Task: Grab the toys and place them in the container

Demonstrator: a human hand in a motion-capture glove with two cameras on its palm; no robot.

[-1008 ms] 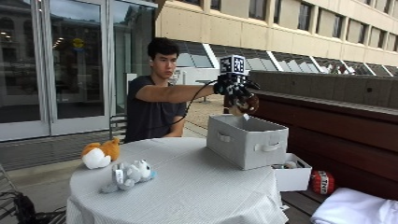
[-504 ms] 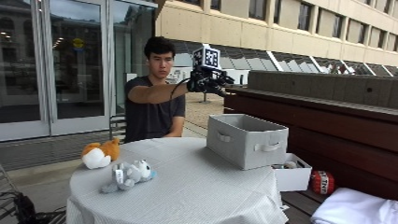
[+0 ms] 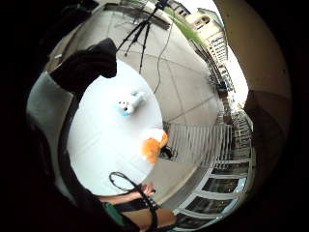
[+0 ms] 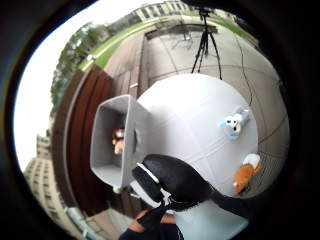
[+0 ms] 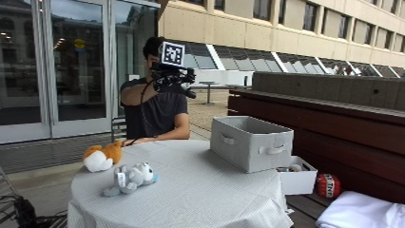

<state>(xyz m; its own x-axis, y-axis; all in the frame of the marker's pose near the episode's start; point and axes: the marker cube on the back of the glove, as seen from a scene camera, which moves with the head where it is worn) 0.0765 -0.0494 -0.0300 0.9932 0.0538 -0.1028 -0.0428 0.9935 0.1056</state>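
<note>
Leftmost on the round, white-clothed counter (image 5: 190, 194), near its edge on the person's side, sits the orange-and-white plush toy (image 5: 101, 156), with its white end toward the outside camera and its orange body behind it; its long axis runs roughly from the counter's rim inward. Just beside it, nearer the outside camera, the grey-and-white plush toy (image 5: 130, 178) lies flat on the cloth with a touch of light blue on it, its length running along the counter's edge and its pale face toward the right; a small tag shows on it, but any writing there is too small to read. Both toys rest on the cloth apart from each other and well apart from the container. Further right, the person's gloved right hand (image 5: 172, 81) is raised high above the counter at about face height, holding nothing; the palm views show one black-gloved finger sticking out free over the counter, so the fingers look relaxed rather than curled round anything, though the outside view is too cluttered to be sure. The bare left forearm rests on the counter's far edge. Right of centre stands the grey fabric container (image 5: 251, 142), upright, open at the top, a cloth handle on each visible side, its long axis angled away from the outside camera. Looking into it from the thumb-side palm view, a small brownish toy (image 4: 118, 140) lies on its floor.
</note>
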